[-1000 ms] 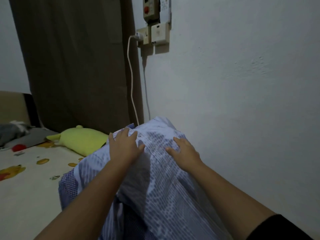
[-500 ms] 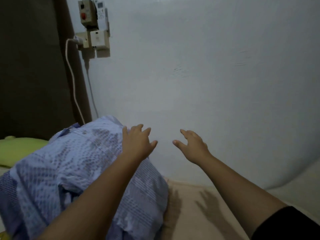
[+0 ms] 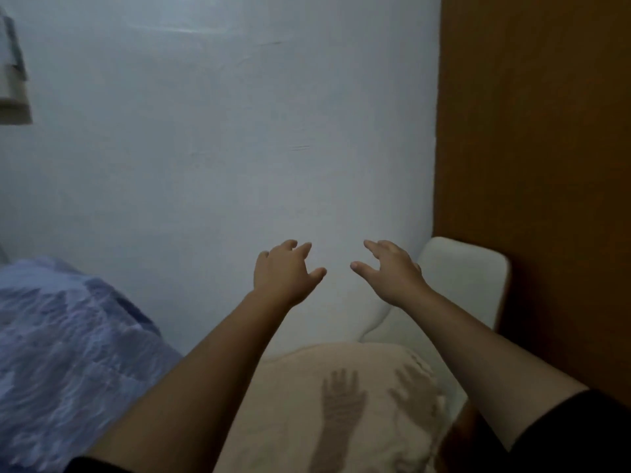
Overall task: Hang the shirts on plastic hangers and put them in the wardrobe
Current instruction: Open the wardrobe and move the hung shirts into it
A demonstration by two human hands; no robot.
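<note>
Two hands were raised in the air before the pale wall [image 3: 218,158], neither holding anything. The left hand [image 3: 285,273] sat just left of centre with its fingers loosely spread and a little bent; the right hand [image 3: 392,274] mirrored it just right of centre, thumb and fingers relaxed and apart. The two hands were near each other but not touching. One shirt [image 3: 65,349], blue with a fine pale pattern, lay rumpled at about 8 o'clock, well apart from both hands. One cream pillow [image 3: 290,397] lay at 6 o'clock and bore two hand shadows. One white cushion [image 3: 461,278] stood at 3 o'clock against one brown wooden panel [image 3: 532,165] that filled the 2 o'clock side.
</note>
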